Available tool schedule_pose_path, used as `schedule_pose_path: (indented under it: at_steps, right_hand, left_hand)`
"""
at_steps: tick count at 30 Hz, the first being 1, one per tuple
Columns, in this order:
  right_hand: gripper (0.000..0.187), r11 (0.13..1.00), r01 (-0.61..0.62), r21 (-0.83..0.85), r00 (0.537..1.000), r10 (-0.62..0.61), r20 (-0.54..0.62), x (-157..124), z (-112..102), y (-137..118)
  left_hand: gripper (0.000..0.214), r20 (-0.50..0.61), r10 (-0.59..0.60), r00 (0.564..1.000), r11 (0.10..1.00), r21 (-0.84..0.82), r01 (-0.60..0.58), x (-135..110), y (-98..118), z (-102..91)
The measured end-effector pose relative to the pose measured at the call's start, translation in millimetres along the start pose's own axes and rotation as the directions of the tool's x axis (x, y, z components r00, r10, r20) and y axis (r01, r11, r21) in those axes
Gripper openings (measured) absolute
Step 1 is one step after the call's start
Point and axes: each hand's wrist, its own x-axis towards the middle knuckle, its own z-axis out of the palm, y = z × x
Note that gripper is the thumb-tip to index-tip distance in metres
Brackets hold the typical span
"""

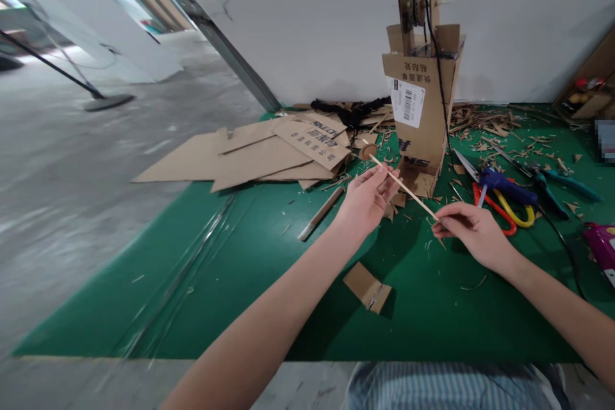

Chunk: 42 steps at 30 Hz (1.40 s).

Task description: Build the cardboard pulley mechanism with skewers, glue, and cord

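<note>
Striped cloth (pixel 432 387): bottom edge, nearest us, past the table's near rim.
Green table (pixel 230 295): our work surface; cardboard shavings mostly toward the back.
Folded cardboard piece (pixel 362 282): loose on the table between our forearms, touching neither hand.
Right hand (pixel 468 230): thumb and fingertips pinching the stick's near end.
Left hand (pixel 366 202): thumb and fingertips pinching the stick farther along, short of the disc; other fingers loosely curled.
Thin stick (pixel 412 192): raised above the table, slanting across from right hand to left. Looks wooden; we judge it very light, stiff along its length, likely to snap if bent hard between two grips. Best hold: light fingertip pinch on the bare shaft, one near each end.
Cardboard disc (pixel 368 152): on the stick near its far end, beyond our left fingers. We'd call it light, firm, easy to dent; take it by the rim, no squeezing. Fit on the stick: can't tell how tight.
Scissors (pixel 509 186): beyond the right hand, coloured handles bunched together, untouched.
Cardboard box (pixel 427 109): upright past both our hands, wheel (pixel 418 5) mounted on top.
Cardboard sheets (pixel 259 157): flat, overlapping, back left.
</note>
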Motion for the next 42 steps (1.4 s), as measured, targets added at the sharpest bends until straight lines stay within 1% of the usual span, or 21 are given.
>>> schedule_pose_path:
  at_steps: [3, 5, 11, 14, 18, 20, 24, 28, 30, 35, 38, 40, 42]
  right_hand:
    - [0.029, 1.000, 0.001, 0.008, 1.000, -0.001, -0.002, -0.3, 0.0, -0.6]
    - [0.030, 1.000, 0.001, 0.031, 1.000, 0.000, -0.026, 0.1, -0.5, -0.8]
    - [0.030, 0.992, 0.046, 0.116, 0.994, -0.033, -0.109, 2.9, -1.0, -0.1]
    - [0.032, 0.993, 0.056, 0.101, 0.986, -0.039, -0.161, 5.0, -0.6, 3.5]
    - [0.034, 0.997, 0.040, 0.071, 0.967, -0.021, -0.255, 7.2, -1.3, 9.1]
    - [0.034, 0.998, 0.044, 0.044, 0.961, -0.030, -0.276, 6.7, -1.4, 10.6]
    - [0.027, 0.997, 0.050, -0.051, 0.957, -0.062, -0.285, 2.4, -0.3, 12.8]
    - [0.021, 0.964, 0.105, -0.244, 0.943, -0.174, -0.284, -1.1, -1.3, 16.4]
    - [0.020, 0.941, 0.131, -0.313, 0.935, -0.222, -0.277, -1.8, -2.4, 17.3]
    - [0.022, 0.906, 0.161, -0.391, 0.928, -0.274, -0.254, -3.1, -0.1, 12.7]
    - [0.019, 0.872, 0.196, -0.449, 0.920, -0.322, -0.223, -3.2, 2.9, 8.1]
    - [0.018, 0.874, 0.190, -0.446, 0.925, -0.312, -0.217, -2.7, 3.8, 6.5]
    - [0.022, 0.913, 0.134, -0.386, 0.945, -0.236, -0.228, -1.7, 4.0, 7.0]
  left_hand:
    - [0.019, 0.009, 0.004, 1.000, 1.000, 0.012, -0.004, 0.9, -2.1, 0.2]
    - [0.018, 0.011, 0.020, 1.000, 1.000, 0.014, -0.020, 1.6, -2.6, -0.1]
    - [0.012, 0.016, 0.128, 0.992, 0.991, 0.026, -0.128, 0.7, -0.6, -2.4]
    - [0.009, 0.035, 0.166, 0.986, 0.986, 0.018, -0.167, -0.9, -1.2, -2.6]
    - [0.014, 0.086, 0.231, 0.969, 0.971, 0.036, -0.235, -2.8, -4.5, -1.1]
    - [0.015, 0.095, 0.244, 0.965, 0.967, 0.049, -0.250, -3.4, -5.8, -0.3]
    - [0.014, 0.071, 0.241, 0.968, 0.967, 0.065, -0.246, -3.6, -6.8, 0.2]
    - [0.015, 0.074, 0.244, 0.967, 0.965, 0.085, -0.250, -4.8, -6.8, -0.3]
    - [0.016, 0.082, 0.250, 0.965, 0.962, 0.090, -0.257, -6.7, -7.6, 0.4]
    - [0.021, 0.100, 0.225, 0.969, 0.963, 0.126, -0.236, -16.1, -13.5, 5.8]
    - [0.021, 0.108, 0.205, 0.973, 0.964, 0.147, -0.220, -20.9, -16.5, 9.0]
    - [0.020, 0.108, 0.211, 0.971, 0.962, 0.151, -0.226, -22.2, -16.7, 9.9]
    - [0.019, 0.101, 0.220, 0.970, 0.961, 0.146, -0.233, -22.7, -15.5, 10.0]
